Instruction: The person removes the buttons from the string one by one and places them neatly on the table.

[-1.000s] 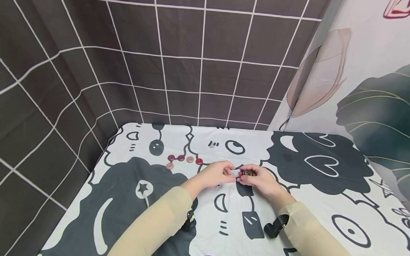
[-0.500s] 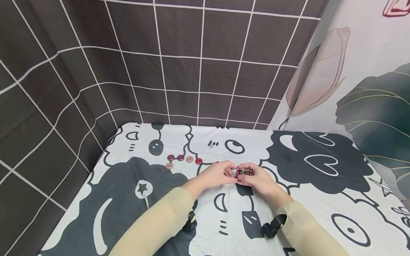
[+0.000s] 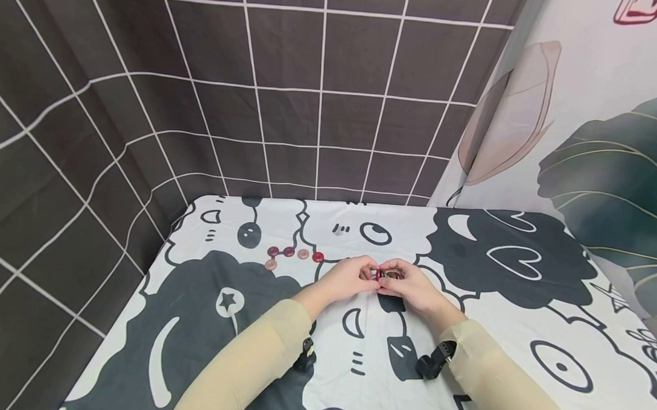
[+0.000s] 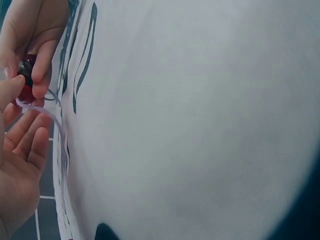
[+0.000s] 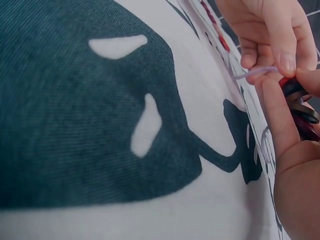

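In the head view my left hand [image 3: 348, 277] and right hand [image 3: 417, 288] meet above the cloth, fingertips together. My right thumb and fingers grip a small stack of round buttons [image 5: 294, 88], dark and red, partly hidden by the fingers. At the end of that stack, my left thumb and fingers pinch a red button [image 4: 26, 94]. A thin pale purple cord [image 4: 44, 111] runs out from this button and trails down past the left fingers. Whether the cord passes through every button cannot be seen.
Several loose buttons lie on the cloth left of the hands: two dark red [image 3: 273, 251], two pink [image 3: 303, 254] and a bright red one [image 3: 318, 257]. A black-and-white patterned cloth [image 3: 355, 381] covers the table. Behind hangs a dark gridded curtain [image 3: 288, 119].
The small gap between the hands has closed; my right hand moved slightly left until the fingertips met at the red button. The loose buttons stay put.
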`<act>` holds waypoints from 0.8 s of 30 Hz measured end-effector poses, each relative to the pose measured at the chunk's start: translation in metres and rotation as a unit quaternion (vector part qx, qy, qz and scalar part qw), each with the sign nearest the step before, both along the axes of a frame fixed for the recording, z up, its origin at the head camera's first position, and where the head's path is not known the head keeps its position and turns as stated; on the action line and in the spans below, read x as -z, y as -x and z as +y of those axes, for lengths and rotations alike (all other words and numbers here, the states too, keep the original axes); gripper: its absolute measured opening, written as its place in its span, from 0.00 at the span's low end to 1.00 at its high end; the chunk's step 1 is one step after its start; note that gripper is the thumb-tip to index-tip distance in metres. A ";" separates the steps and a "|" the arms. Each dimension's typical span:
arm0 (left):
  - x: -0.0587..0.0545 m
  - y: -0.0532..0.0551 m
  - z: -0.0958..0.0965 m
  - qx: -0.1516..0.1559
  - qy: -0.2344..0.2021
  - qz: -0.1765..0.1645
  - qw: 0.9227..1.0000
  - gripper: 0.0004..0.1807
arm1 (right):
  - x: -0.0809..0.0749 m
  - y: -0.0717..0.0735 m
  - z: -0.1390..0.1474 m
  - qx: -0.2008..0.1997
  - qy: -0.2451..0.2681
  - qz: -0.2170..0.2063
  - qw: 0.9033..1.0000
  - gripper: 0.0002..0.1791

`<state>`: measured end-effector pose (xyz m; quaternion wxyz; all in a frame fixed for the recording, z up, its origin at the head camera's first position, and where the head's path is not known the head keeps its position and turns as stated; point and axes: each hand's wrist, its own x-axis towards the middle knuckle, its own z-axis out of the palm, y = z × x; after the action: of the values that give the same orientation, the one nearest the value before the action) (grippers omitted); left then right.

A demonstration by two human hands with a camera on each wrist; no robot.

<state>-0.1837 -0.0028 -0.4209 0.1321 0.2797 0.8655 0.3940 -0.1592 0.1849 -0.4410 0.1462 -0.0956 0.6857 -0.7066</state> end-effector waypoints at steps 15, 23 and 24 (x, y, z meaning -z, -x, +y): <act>0.001 -0.001 -0.003 -0.013 -0.005 0.024 1.000 0.12 | 0.001 -0.001 0.003 0.022 -0.010 0.018 1.000 0.23; 0.002 -0.001 -0.004 -0.014 -0.006 0.019 1.000 0.11 | 0.001 -0.001 0.003 0.034 -0.072 0.055 0.995 0.20; 0.002 -0.001 -0.004 -0.015 -0.006 0.020 1.000 0.12 | 0.001 -0.001 0.003 0.035 -0.081 0.062 0.994 0.20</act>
<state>-0.1831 -0.0063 -0.4227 0.1077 0.2755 0.8694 0.3958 -0.1585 0.1878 -0.4422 0.0862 -0.1031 0.7510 -0.6465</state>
